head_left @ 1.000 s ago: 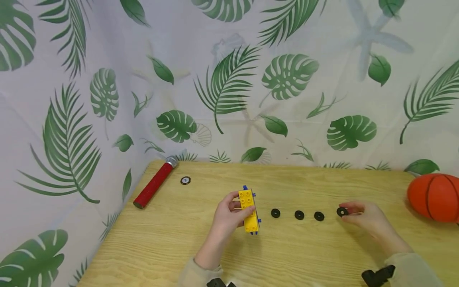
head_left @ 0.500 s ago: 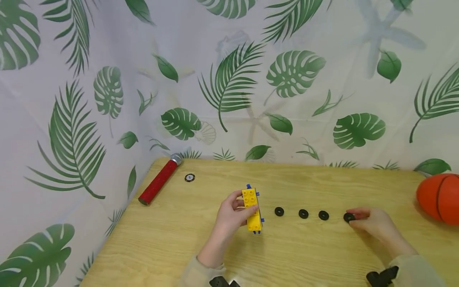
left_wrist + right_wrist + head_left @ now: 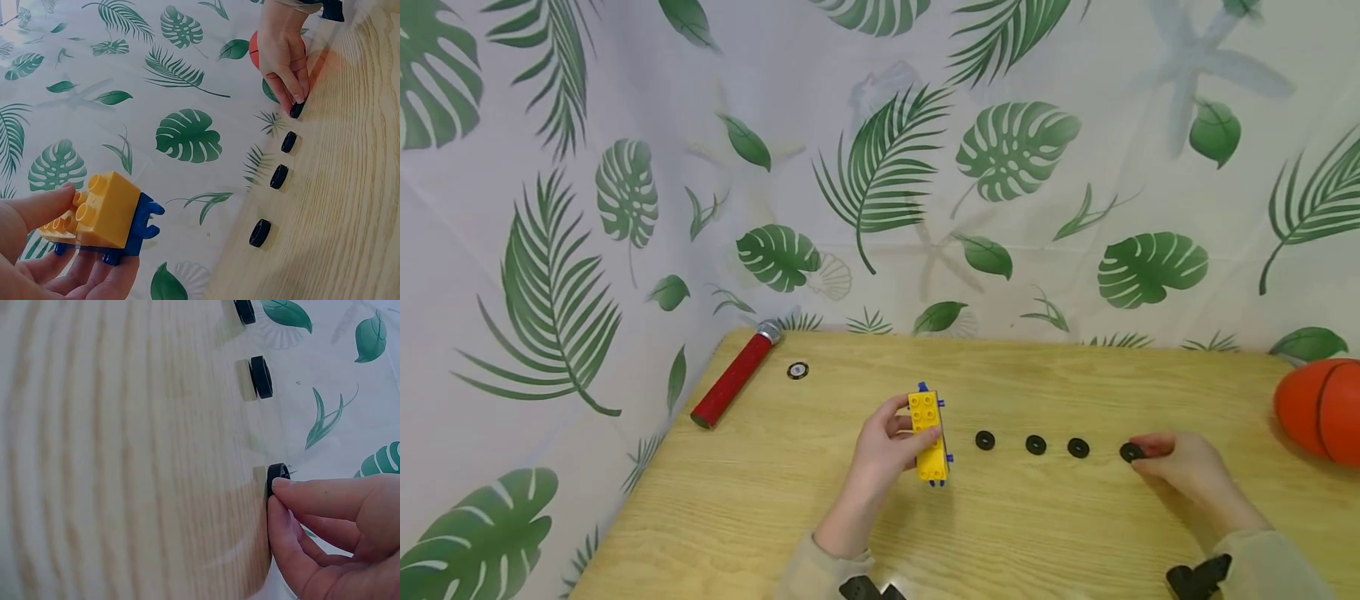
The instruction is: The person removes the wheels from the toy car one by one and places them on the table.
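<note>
My left hand [image 3: 883, 450] holds a yellow-and-blue building-block vehicle body [image 3: 929, 454] above the table, thumb across its studded yellow top. Blue pegs stick out at its sides, and a blue hook [image 3: 150, 219] shows at one end in the left wrist view. To the right, my right hand [image 3: 1183, 468] pinches a small black toy wheel [image 3: 1131, 452] between thumb and fingers, down at the tabletop. Three more black wheels, the near one [image 3: 985, 440], the middle one [image 3: 1036, 444] and the far one [image 3: 1078, 447], lie flat in a row between the hands.
A red microphone [image 3: 733, 379] lies at the table's left edge, beside a round black-and-white disc [image 3: 797, 371]. An orange-red ball [image 3: 1318, 408] sits at the right. Behind the wooden table [image 3: 737, 517] hangs a leaf-printed cloth [image 3: 895, 317].
My right hand has lowered its wheel to the tabletop at the row's right end. The left hand keeps its hold on the vehicle body. The head view has shifted slightly.
</note>
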`<act>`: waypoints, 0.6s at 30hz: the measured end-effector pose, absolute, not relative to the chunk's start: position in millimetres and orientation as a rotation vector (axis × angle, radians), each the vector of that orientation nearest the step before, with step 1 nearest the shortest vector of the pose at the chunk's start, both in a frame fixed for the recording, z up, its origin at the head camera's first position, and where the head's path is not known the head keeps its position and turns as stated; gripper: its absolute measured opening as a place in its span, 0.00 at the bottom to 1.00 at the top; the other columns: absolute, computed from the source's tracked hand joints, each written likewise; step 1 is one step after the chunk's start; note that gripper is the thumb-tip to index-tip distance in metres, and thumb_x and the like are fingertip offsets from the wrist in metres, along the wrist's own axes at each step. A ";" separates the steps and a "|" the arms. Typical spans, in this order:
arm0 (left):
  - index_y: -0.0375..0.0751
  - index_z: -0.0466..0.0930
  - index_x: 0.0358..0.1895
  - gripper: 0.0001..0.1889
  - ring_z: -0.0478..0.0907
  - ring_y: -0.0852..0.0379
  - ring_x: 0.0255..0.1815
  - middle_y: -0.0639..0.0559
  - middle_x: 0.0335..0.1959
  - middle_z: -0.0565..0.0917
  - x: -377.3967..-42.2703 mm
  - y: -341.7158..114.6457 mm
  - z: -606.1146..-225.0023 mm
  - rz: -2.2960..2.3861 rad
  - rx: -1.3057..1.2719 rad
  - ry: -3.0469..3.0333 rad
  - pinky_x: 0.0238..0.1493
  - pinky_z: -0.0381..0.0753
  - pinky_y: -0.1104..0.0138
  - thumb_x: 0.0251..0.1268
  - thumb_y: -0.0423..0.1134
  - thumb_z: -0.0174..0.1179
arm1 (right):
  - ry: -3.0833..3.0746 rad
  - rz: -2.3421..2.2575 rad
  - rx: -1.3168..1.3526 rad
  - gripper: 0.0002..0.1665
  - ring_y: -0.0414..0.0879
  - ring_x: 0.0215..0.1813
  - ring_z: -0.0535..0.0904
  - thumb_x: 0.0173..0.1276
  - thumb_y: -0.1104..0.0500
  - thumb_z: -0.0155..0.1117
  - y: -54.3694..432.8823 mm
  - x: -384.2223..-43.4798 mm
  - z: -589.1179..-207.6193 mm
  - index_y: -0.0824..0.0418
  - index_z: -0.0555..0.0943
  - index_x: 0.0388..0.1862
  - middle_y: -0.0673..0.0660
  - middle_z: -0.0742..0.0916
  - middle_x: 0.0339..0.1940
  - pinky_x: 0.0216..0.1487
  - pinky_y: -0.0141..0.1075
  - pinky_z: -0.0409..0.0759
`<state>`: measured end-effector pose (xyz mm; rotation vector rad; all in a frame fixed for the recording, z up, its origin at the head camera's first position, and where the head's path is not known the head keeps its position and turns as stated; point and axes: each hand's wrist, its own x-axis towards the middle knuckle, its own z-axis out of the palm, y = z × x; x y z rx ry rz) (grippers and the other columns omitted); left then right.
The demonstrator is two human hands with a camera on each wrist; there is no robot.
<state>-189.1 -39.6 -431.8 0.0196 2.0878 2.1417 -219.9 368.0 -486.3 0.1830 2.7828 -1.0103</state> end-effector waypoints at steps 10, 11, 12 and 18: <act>0.39 0.65 0.72 0.35 0.82 0.59 0.38 0.44 0.47 0.84 -188.8 -40.4 -431.5 2.166 0.023 2.066 0.38 0.86 0.66 0.62 0.35 0.69 | 2.888 -0.973 0.109 0.29 0.62 0.47 0.82 0.62 0.59 0.71 369.2 -210.8 -478.5 0.74 0.78 0.58 0.70 0.86 0.46 0.43 0.42 0.80; 0.39 0.66 0.72 0.35 0.82 0.59 0.38 0.44 0.47 0.84 -188.9 -40.4 -431.2 2.166 0.019 2.069 0.38 0.86 0.66 0.62 0.35 0.69 | 2.910 -0.973 0.109 0.28 0.61 0.46 0.83 0.62 0.59 0.71 368.2 -209.4 -477.3 0.73 0.78 0.58 0.70 0.87 0.45 0.42 0.41 0.79; 0.39 0.67 0.71 0.34 0.82 0.59 0.37 0.44 0.46 0.84 -189.0 -40.5 -430.9 2.167 0.015 2.068 0.37 0.86 0.66 0.61 0.34 0.69 | 2.930 -0.972 0.109 0.27 0.59 0.44 0.83 0.63 0.60 0.69 366.6 -207.9 -475.8 0.73 0.78 0.59 0.69 0.87 0.44 0.41 0.41 0.79; 0.39 0.71 0.66 0.29 0.82 0.59 0.36 0.44 0.44 0.85 -191.1 -40.0 -428.6 2.182 0.018 2.060 0.37 0.87 0.66 0.61 0.33 0.69 | 2.986 -1.041 0.072 0.25 0.36 0.36 0.83 0.71 0.58 0.62 348.9 -204.3 -456.8 0.70 0.77 0.62 0.68 0.86 0.48 0.34 0.30 0.79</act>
